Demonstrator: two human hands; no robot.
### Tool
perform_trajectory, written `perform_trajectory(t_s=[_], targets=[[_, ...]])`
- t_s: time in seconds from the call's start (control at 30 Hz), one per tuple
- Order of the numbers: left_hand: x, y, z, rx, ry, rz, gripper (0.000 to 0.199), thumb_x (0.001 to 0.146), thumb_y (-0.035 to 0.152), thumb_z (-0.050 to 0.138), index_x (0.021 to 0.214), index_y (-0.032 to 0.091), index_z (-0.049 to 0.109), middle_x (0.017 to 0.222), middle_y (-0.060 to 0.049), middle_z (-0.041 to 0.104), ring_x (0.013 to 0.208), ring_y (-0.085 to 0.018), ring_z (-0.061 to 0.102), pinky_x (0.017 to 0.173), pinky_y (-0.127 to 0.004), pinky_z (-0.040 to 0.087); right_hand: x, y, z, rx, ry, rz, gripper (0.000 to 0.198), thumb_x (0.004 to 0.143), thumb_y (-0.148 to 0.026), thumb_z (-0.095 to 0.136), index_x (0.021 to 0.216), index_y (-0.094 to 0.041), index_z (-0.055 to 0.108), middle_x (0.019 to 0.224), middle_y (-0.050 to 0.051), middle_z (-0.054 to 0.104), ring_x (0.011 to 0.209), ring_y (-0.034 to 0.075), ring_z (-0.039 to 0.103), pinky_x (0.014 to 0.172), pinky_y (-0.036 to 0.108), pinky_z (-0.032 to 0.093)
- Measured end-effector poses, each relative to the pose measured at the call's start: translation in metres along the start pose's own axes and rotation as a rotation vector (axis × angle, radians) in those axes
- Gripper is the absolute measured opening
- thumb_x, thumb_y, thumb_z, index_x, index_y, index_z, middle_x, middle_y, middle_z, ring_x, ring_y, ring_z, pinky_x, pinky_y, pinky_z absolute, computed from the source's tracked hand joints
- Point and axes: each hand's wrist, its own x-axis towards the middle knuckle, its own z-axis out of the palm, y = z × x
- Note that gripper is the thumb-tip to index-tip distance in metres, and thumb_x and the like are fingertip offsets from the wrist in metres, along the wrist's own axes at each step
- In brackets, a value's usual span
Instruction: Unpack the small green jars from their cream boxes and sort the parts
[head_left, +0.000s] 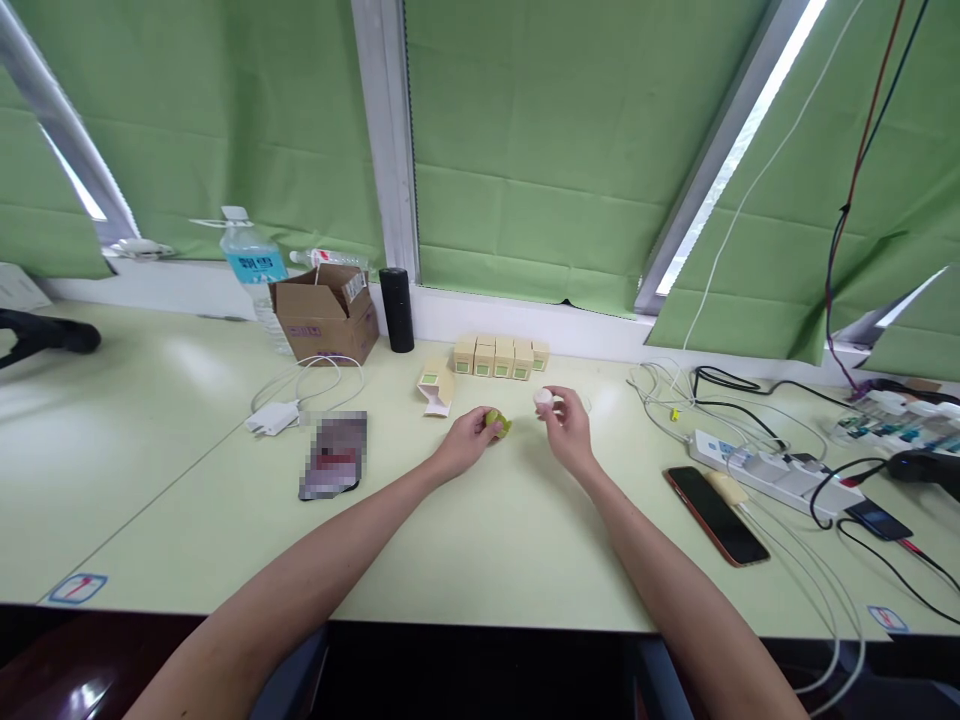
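Observation:
My left hand (pixel 463 445) is closed, its fingertips pinching a small olive-green object (pixel 497 422) with an uneven outline; its kind is not clear. A short way to the right, my right hand (pixel 571 432) grips a small round whitish-pink piece (pixel 543 399), perhaps a lid, between thumb and fingers. Both hands are just above the table and apart from each other. Beyond the left hand, an opened small cream box (pixel 436 386) has its flap folded out toward me. Several closed cream boxes (pixel 493 358) with green labels stand in a row behind the hands.
On the left are a phone-like slab (pixel 335 455) with a blurred screen, a white charger (pixel 273 418), a cardboard box (pixel 324 318), a water bottle (pixel 253 262) and a black cylinder (pixel 396 310). To the right, a dark phone (pixel 715 515) lies by a power strip (pixel 772 474) and tangled cables.

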Motion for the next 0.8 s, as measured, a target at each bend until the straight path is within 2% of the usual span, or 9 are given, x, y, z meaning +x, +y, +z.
perform_trajectory(t_s=[0.07,0.13,0.2,0.37,0.57,0.7,0.8], targets=[[0.004,-0.005,-0.001,-0.062,0.017,-0.009,0.045,0.077,0.050,0.082,0.104,0.017,0.066,0.104,-0.008,0.072,0.096,-0.019,0.069,0.095,-0.040,0.058,0.015,0.013,-0.011,-0.246,-0.019,-0.047,0.023,0.096,-0.034,0.057,0.114,-0.021,0.062,0.117,0.012,0.066,0.092,0.023,0.067,0.081,0.042,0.058],[0.005,-0.008,-0.002,-0.084,0.023,-0.015,0.048,0.073,0.047,0.085,0.106,0.017,0.067,0.108,-0.009,0.071,0.098,-0.019,0.070,0.096,-0.040,0.058,0.027,0.024,-0.018,-0.544,-0.100,-0.103,0.020,0.093,-0.026,0.058,0.110,-0.022,0.067,0.112,0.011,0.070,0.098,0.027,0.064,0.088,0.047,0.054],[0.006,-0.008,-0.002,-0.072,0.028,-0.019,0.049,0.071,0.045,0.087,0.107,0.017,0.067,0.108,-0.009,0.072,0.099,-0.019,0.070,0.096,-0.040,0.058,0.035,0.034,-0.019,-0.663,-0.146,-0.134,0.019,0.089,-0.018,0.059,0.104,-0.022,0.071,0.109,0.012,0.072,0.105,0.031,0.061,0.095,0.052,0.048],[0.005,-0.009,-0.003,-0.040,0.028,-0.018,0.049,0.072,0.042,0.086,0.109,0.017,0.067,0.107,-0.009,0.072,0.099,-0.020,0.070,0.095,-0.040,0.059,0.035,0.047,-0.007,-0.749,-0.202,-0.171,0.022,0.082,-0.011,0.059,0.094,-0.022,0.074,0.102,0.013,0.073,0.110,0.033,0.057,0.105,0.056,0.036],[0.007,-0.013,-0.004,-0.045,0.021,-0.018,0.047,0.073,0.041,0.086,0.108,0.017,0.066,0.109,-0.009,0.073,0.100,-0.020,0.071,0.094,-0.038,0.059,0.029,0.050,-0.003,-0.797,-0.180,-0.179,0.037,0.081,-0.011,0.059,0.116,-0.017,0.069,0.115,0.016,0.070,0.117,0.034,0.054,0.108,0.055,0.032],[0.009,-0.013,-0.005,-0.044,0.016,-0.009,0.048,0.072,0.043,0.086,0.109,0.017,0.066,0.108,-0.009,0.073,0.099,-0.019,0.070,0.094,-0.038,0.058,0.024,0.037,-0.007,-0.771,-0.130,-0.202,0.043,0.080,-0.008,0.058,0.121,-0.018,0.065,0.122,0.015,0.068,0.118,0.034,0.054,0.106,0.054,0.035],[0.009,-0.012,-0.007,-0.066,0.011,0.004,0.050,0.072,0.044,0.086,0.110,0.017,0.067,0.111,-0.010,0.073,0.101,-0.020,0.070,0.095,-0.038,0.058,0.008,0.014,-0.002,-0.628,-0.097,-0.207,0.033,0.082,-0.009,0.058,0.112,-0.020,0.067,0.109,0.013,0.070,0.107,0.032,0.058,0.096,0.051,0.043]])
